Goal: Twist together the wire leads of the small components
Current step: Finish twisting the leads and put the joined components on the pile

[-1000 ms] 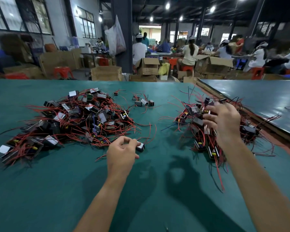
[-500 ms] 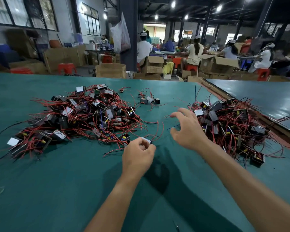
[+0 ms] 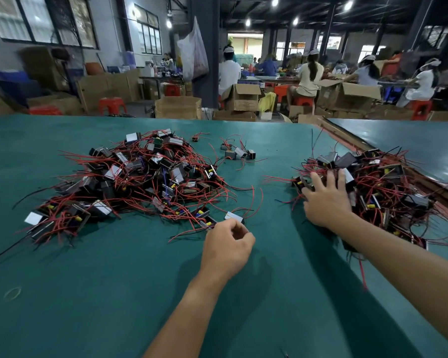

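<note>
On the green worktop (image 3: 114, 306), two heaps of small components, red and black leads tangled through both. The left heap (image 3: 140, 182) is large and spread wide. The right heap (image 3: 383, 182) sits by the worktop's right edge. Between them, further back, lies a small cluster (image 3: 237, 152) of loose components.

The right hand (image 3: 326, 202) lies flat on the near-left side of the right heap, fingers straight and spread, touching components, gripping nothing.

The left hand (image 3: 228, 244) is at the near edge of the left heap, fingers curled, thumb against forefinger. A white-topped component (image 3: 233, 217) lies just beyond its fingertips. Cannot tell whether it pinches a lead.

Cardboard boxes (image 3: 177, 107) and seated people (image 3: 308, 76) are behind.
</note>
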Demonstrator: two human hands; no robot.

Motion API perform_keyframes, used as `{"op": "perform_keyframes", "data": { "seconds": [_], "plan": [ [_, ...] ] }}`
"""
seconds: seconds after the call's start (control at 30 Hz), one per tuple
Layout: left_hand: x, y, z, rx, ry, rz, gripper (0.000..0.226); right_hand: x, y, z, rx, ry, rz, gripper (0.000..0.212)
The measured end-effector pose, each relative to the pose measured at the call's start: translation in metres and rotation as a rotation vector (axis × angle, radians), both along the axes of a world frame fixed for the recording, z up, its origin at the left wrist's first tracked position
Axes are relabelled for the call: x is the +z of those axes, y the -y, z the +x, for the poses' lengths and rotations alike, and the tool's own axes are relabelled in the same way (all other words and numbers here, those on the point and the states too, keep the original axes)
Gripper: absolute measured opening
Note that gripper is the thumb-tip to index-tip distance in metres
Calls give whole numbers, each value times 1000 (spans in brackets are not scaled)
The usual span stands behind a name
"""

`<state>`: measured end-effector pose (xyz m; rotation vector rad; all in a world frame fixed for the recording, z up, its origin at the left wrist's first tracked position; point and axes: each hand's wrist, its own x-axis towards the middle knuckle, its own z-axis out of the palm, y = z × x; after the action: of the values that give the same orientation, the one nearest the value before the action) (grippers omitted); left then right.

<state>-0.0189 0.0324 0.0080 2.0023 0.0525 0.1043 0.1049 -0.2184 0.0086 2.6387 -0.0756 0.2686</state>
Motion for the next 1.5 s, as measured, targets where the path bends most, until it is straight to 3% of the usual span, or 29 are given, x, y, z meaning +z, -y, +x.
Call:
{"op": "perform_keyframes", "data": {
  "seconds": [0.13,0.27,0.37,0.43,0.5,0.67,0.8,0.93,1.1,1.27,1.37,1.5],
  "plan": [
    [-3,-3,-2,46,7,-38,9,7,24,6,-85,-60,-14,50],
    [-3,-3,3,128,38,-19,25,21,-1,-1,-205,-111,124,60],
    [-4,0,6,162,69,46,37,18,-50,-14,0,3,212,58],
    [-5,1,7,188,102,88,44,12,-90,-22,132,-48,571,52],
    [-6,-2,7,234,155,113,47,6,-125,-27,125,-164,929,51],
    [-3,-15,8,422,203,292,52,1,-149,-45,291,-135,1234,35],
    [-10,-20,11,300,43,431,45,5,-147,-69,507,-253,1184,52],
    [-10,-15,8,171,120,213,23,2,-136,-84,596,-238,1145,35],
    [-4,-12,6,104,124,-3,54,-9,-106,-90,557,-181,1215,16],
    [0,-9,2,-39,203,75,66,-5,-71,-81,465,-183,1166,17],
    [2,-7,0,-90,199,127,62,-2,-54,-74,323,-41,1103,22],
    [0,-7,-1,-170,191,181,76,-1,-59,-75,249,-48,1210,18]
  ]
}}
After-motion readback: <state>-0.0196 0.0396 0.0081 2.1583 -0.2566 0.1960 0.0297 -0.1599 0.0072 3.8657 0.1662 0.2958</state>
